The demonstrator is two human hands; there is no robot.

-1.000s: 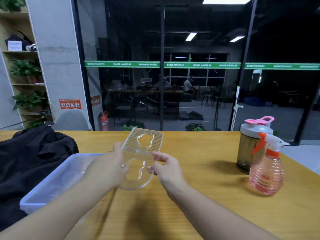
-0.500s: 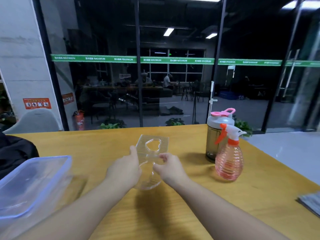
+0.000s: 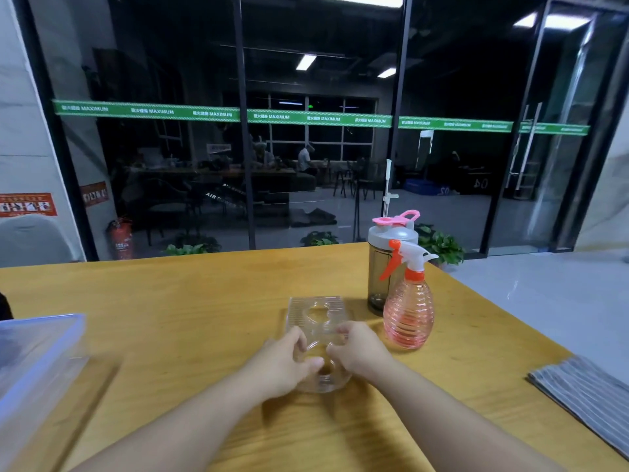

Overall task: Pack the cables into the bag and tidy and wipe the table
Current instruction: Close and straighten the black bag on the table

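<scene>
A clear plastic blister tray [image 3: 318,313] with a ribbed top and moulded hollows lies flat on the yellow wooden table [image 3: 190,301], just in front of me. My left hand [image 3: 284,361] grips its left edge and my right hand [image 3: 360,350] grips its right edge, fingers curled over the plastic. The near, rounded end of the tray shows between my hands. No cables or bag show in this view.
A pink spray bottle [image 3: 408,315] and a grey shaker bottle [image 3: 384,267] with a pink lid stand right of the tray. A clear plastic box [image 3: 34,362] sits at the left edge. A grey striped cloth [image 3: 589,393] lies at the right edge.
Both hands have brought the clear tray down from mid-air onto the table and to the right, close to the bottles. My view has turned right, so the black bag is out of sight.
</scene>
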